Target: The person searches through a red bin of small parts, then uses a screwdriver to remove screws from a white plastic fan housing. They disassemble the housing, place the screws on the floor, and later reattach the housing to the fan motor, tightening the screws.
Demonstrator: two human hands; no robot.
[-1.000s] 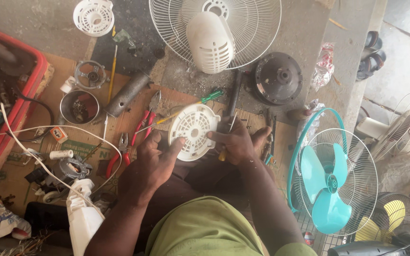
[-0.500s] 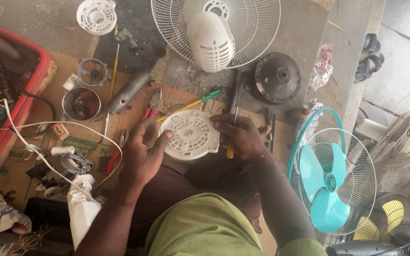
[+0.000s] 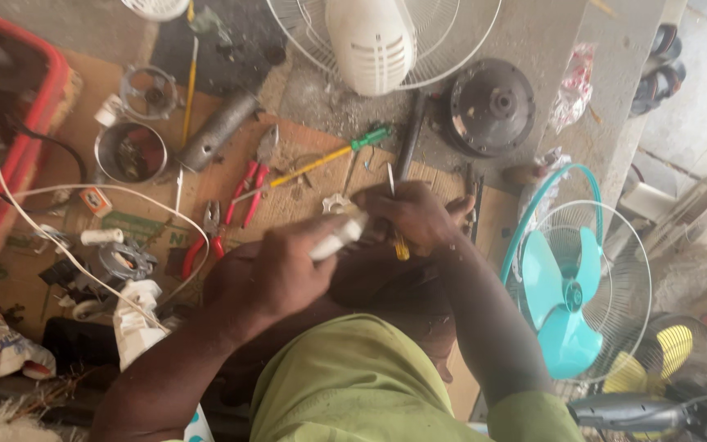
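Your one view comes from the camera on your head, looking almost straight down past your green shirt (image 3: 353, 385) onto your hands and the cardboard mat (image 3: 304, 176) on the floor. It sits close, so both forearms fill the middle, the mat's far edge meets the white fan guard (image 3: 460, 49) at the top, the red crate (image 3: 38, 123) cuts off at left, and the teal fan (image 3: 570, 295) stands right. No second view shares this scene.

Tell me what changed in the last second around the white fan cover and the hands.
The white fan cover, earlier held flat facing up, is now turned edge-on in the left hand. The right hand stays at its far side, holding a yellow-handled screwdriver. The red pliers and green-tipped screwdriver stayed put.
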